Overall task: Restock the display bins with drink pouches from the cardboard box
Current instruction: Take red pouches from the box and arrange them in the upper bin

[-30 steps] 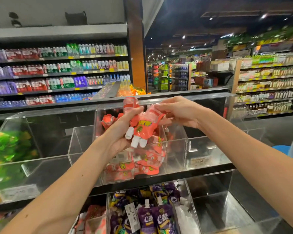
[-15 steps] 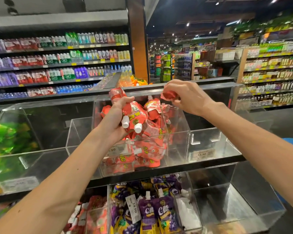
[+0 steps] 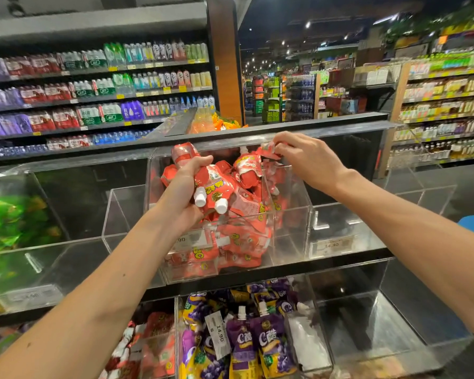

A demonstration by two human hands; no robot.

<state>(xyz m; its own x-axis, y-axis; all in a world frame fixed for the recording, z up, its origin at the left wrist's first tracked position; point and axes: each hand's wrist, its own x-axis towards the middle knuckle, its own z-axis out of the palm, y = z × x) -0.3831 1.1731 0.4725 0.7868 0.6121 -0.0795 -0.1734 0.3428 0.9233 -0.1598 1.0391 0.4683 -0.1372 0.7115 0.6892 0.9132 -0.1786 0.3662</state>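
I have the left hand (image 3: pixel 185 187) curled tight round a bunch of red foil drink pouches with white screw caps (image 3: pixel 216 191). The caps point down toward me, over the near half of the clear acrylic display bin (image 3: pixel 292 209) in the middle of the upper row. The right hand (image 3: pixel 308 160) pinches the edge of a single red pouch (image 3: pixel 268 151) between thumb and fingertips, above the far right corner of that bin. Below both hands, a loose heap of matching red pouches (image 3: pixel 230 250) lies against the bin's near wall. The next bin to the right carries a white price label (image 3: pixel 332 244). In the lower row, purple grape pouches (image 3: pixel 257 337) stand upright, and blurred green packs (image 3: pixel 8 222) fill the upper bin at the left.
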